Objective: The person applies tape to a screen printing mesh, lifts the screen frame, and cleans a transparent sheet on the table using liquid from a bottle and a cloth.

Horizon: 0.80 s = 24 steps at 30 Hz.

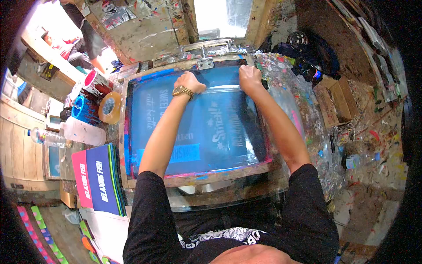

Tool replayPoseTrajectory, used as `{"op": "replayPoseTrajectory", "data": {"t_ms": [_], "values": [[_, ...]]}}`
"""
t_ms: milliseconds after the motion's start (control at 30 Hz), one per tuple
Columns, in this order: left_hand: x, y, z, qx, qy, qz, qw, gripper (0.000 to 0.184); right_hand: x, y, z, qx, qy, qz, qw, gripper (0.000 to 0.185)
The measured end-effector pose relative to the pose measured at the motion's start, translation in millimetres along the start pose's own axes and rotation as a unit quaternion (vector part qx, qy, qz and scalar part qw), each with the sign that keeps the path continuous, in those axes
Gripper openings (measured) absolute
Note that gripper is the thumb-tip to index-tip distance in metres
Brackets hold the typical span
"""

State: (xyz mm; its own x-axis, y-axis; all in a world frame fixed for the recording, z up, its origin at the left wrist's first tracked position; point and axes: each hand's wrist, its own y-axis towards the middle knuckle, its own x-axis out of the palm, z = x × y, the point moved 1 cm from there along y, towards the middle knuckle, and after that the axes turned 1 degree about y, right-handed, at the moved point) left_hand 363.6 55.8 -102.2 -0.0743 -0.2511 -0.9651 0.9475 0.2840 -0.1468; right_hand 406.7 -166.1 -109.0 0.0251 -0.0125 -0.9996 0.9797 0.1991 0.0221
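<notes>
A blue mesh printing screen (189, 127) in a wooden frame lies on the table in front of me, marked with faded lettering and patched with blue tape. My left hand (190, 83), with a gold watch at the wrist, is closed above the far part of the mesh. To its right, my right hand (250, 79) makes a fist near the frame's far right corner. A shiny clear strip (223, 89), which looks like packing tape, stretches between both hands. The fingertips are hidden beneath the hands.
A metal hinge clamp (205, 63) joins the frame's far edge. At left are a tape roll (109, 107), paint tubs (83, 110), a white bottle (82, 131) and printed "Relaxing Fish" sheets (100, 180). A cardboard box (336, 102) lies right. Another person (90, 39) is far left.
</notes>
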Motion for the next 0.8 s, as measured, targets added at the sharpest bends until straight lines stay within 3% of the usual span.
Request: {"op": "replayPoseTrajectory", "data": {"t_ms": [67,100,133,167,200,233,267,367,433,500,700,767,800], "values": [[-9,-4,-3,0.013,0.003,0.005,1.000,0.068,5,2,3,-0.010,-0.011,0.110,0.994,0.014],[-12,-5,-4,0.026,0.006,0.009,1.000,0.068,4,0,6,-0.008,-0.010,0.111,0.994,0.014],[-2,-3,-8,0.131,0.015,0.114,0.985,0.051,0,-6,7,-0.111,0.028,0.088,0.990,0.020],[9,0,-11,0.132,0.017,0.114,0.985,0.051,-4,-10,6,-0.212,0.066,0.064,0.973,0.026],[14,-4,-6,0.271,-0.051,0.113,0.954,0.044,-3,-8,3,-0.231,0.110,-0.061,0.965,0.033],[19,-10,0,0.405,-0.118,0.109,0.900,0.038,-2,-9,0,-0.229,0.111,-0.061,0.965,0.033],[25,-14,7,0.443,-0.113,0.113,0.882,0.029,0,-13,-4,-0.246,0.094,-0.057,0.963,0.034],[35,-14,18,0.427,-0.063,0.097,0.897,0.024,1,-24,-2,-0.245,0.086,-0.023,0.965,0.035],[42,-5,18,0.414,-0.044,0.115,0.902,0.015,-18,-45,1,-0.295,0.098,0.095,0.946,0.032],[46,-1,13,0.431,-0.056,0.129,0.891,0.012,-72,-96,2,-0.336,0.220,0.079,0.912,0.029],[39,-19,5,0.355,-0.031,0.149,0.922,0.019,-186,-292,9,-0.409,0.527,0.285,0.689,0.019],[37,-34,4,0.363,-0.047,0.242,0.898,0.029,-190,-327,-7,-0.442,0.605,0.346,0.565,0.019],[30,-47,5,0.341,-0.030,0.215,0.915,0.038,-192,-344,-16,-0.445,0.636,0.369,0.511,0.020]]}}
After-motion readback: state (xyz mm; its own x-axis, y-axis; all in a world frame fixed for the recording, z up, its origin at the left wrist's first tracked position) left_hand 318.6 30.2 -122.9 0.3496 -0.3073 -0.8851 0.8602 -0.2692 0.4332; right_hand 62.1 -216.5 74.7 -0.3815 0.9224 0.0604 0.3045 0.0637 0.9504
